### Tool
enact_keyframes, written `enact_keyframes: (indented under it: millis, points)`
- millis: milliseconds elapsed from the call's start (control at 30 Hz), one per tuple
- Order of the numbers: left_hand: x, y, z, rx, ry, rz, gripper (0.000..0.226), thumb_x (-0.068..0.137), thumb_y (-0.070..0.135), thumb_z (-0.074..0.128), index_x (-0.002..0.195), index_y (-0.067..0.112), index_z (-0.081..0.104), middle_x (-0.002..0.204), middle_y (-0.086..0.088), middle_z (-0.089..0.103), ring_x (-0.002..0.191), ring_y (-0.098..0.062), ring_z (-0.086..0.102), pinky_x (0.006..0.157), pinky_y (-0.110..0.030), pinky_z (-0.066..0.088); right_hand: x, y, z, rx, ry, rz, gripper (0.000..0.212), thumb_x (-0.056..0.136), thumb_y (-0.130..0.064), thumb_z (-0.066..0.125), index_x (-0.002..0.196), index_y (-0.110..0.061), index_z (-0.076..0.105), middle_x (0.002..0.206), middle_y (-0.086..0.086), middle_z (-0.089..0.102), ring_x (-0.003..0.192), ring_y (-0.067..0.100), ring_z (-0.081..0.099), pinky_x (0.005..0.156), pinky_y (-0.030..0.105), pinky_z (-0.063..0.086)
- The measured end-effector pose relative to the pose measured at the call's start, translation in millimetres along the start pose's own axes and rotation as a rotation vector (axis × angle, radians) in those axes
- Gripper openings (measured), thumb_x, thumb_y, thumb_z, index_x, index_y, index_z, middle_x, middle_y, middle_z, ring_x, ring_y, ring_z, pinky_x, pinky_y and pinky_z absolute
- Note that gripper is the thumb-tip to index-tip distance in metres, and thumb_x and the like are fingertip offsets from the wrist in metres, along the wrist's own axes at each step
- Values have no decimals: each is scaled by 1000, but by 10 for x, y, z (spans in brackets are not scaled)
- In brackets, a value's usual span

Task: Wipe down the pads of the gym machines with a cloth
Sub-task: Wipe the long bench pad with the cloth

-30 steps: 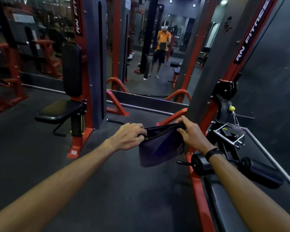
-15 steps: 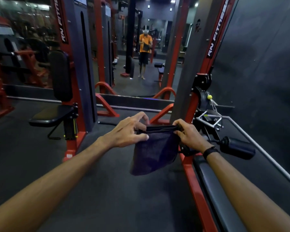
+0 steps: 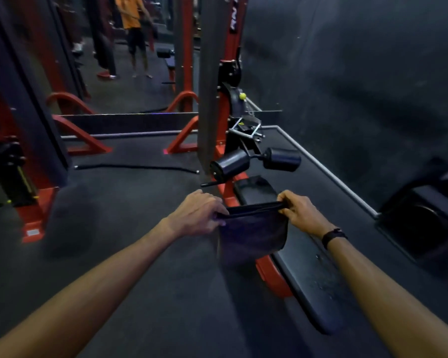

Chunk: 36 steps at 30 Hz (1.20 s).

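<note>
The left hand and the right hand each pinch an upper corner of the dark cloth, fingers curled tight on its folded top edge, so the cloth hangs stretched between them and drapes below the fingertips. Under the right fingers and the cloth's right half runs the long black bench pad on its red frame. Beyond the fingertips sit two black roller pads.

Both hands — left hand, right hand — gripping dark cloth, above bench pad
</note>
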<state>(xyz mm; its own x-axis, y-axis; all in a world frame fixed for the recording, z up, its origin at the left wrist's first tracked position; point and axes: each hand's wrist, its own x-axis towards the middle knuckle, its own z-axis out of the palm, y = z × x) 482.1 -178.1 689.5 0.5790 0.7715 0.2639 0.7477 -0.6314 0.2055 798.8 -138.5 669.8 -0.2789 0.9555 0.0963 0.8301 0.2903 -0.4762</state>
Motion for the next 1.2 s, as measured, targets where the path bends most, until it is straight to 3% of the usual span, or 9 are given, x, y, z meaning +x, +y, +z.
enact_keyframes:
  millis: [100, 200, 300, 400, 633, 767, 900, 1067, 1200]
  points:
    - [327, 346, 137, -41, 11, 16, 35, 84, 52, 72, 111, 29, 77, 98, 10, 71, 97, -14, 65, 73, -26, 33, -316, 344, -247, -15, 36, 49, 31, 90, -10, 62, 91, -37, 49, 88, -9, 63, 84, 18, 62, 78, 52, 53]
    - [680, 718, 364, -60, -10, 10, 51, 78, 70, 67, 108, 29, 77, 97, 11, 69, 96, -13, 65, 74, -31, 45, -647, 777, -487, -29, 57, 100, 30, 90, -11, 63, 92, -37, 48, 90, -12, 64, 87, 16, 62, 79, 52, 54]
    - [1028, 1223, 621, -91, -7, -11, 42, 81, 59, 72, 107, 27, 77, 99, 11, 67, 99, -15, 64, 77, -33, 48, -959, 1270, -777, -49, 72, 126, 32, 90, -12, 65, 91, -39, 48, 88, -11, 65, 86, 15, 63, 78, 51, 54]
    - [1339, 1714, 865, -104, -10, -17, 34, 83, 48, 76, 108, 25, 76, 100, 9, 67, 100, -17, 63, 70, -28, 38, -1211, 1745, -1049, -51, 96, 157, 35, 88, -10, 68, 91, -39, 49, 85, -10, 65, 82, 15, 63, 77, 50, 55]
    - [1979, 2541, 1327, -28, -68, -57, 27, 86, 38, 76, 108, 23, 75, 102, 0, 74, 100, -22, 66, 74, -32, 46, -1602, 2607, -1526, -61, 86, 184, 33, 83, -11, 74, 92, -36, 54, 77, -14, 60, 75, 13, 57, 75, 46, 54]
    - [2191, 2623, 1487, -7, -83, -118, 30, 85, 40, 76, 109, 23, 72, 98, 0, 73, 94, -21, 68, 69, -30, 46, -1464, 2889, -1618, -61, 53, 158, 26, 85, -14, 74, 93, -33, 57, 85, -13, 64, 82, 14, 61, 76, 42, 53]
    - [2338, 2465, 1579, -27, -78, -179, 26, 84, 36, 78, 107, 24, 71, 112, 3, 69, 105, -21, 63, 75, -31, 44, -1261, 3077, -1435, -17, 33, 166, 26, 86, -16, 74, 93, -35, 57, 86, -15, 64, 85, 12, 61, 76, 41, 52]
    - [2454, 2146, 1975, -171, -115, -315, 21, 79, 29, 84, 99, 27, 76, 108, 7, 72, 87, -12, 61, 68, -29, 44, -883, 3314, -1227, 9, -70, 162, 26, 87, -15, 74, 93, -34, 58, 89, -13, 65, 88, 13, 61, 80, 44, 54]
    - [2636, 1977, 2310, -214, -129, -424, 21, 81, 27, 80, 101, 28, 74, 108, 5, 71, 99, -19, 64, 79, -37, 52, -468, 3504, -1182, -35, -185, 164, 28, 86, -15, 75, 90, -36, 58, 90, -10, 67, 90, 15, 63, 83, 44, 54]
